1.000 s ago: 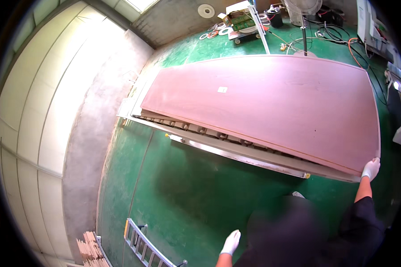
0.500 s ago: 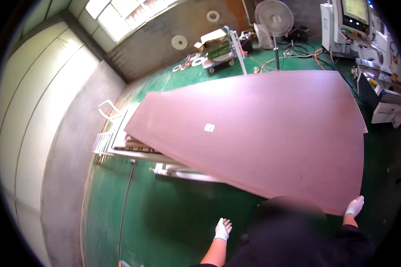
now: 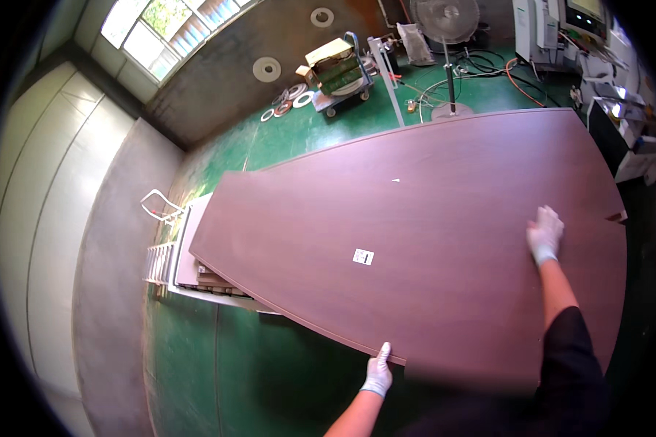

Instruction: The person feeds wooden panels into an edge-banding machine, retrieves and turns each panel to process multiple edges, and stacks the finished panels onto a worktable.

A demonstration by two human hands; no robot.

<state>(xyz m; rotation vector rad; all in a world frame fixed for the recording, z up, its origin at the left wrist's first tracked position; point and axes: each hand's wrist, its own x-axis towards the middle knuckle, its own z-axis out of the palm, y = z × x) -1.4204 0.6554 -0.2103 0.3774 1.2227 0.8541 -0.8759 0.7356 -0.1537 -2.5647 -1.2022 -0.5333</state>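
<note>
1. My left hand (image 3: 377, 371), in a white glove, is at the near edge of a large brown panel (image 3: 452, 284), one digit reaching up over the rim. The other fingers are hidden, so I cannot tell whether they close beneath it.
2. My right hand (image 3: 545, 234), also gloved in white, is over the panel's broad face toward its right end, fingers together and slightly bent. I cannot tell whether it presses down or how far it is closed.
3. The panel stretches in front of me, slanting from the left down toward my body, and covers most of the worktop (image 3: 210, 296), whose pale frame shows at the left.
4. A square white label (image 3: 363, 256) sits on the brown face, between my two hands and farther from me than my left one.
5. Green floor (image 3: 186, 342) shows at the lower left.
6. Beyond the panel are a loaded trolley (image 3: 342, 95), flat rings (image 3: 302, 100) just left of it, a standing fan (image 3: 444, 18) and, at the upper right, white machinery (image 3: 536, 33).
</note>
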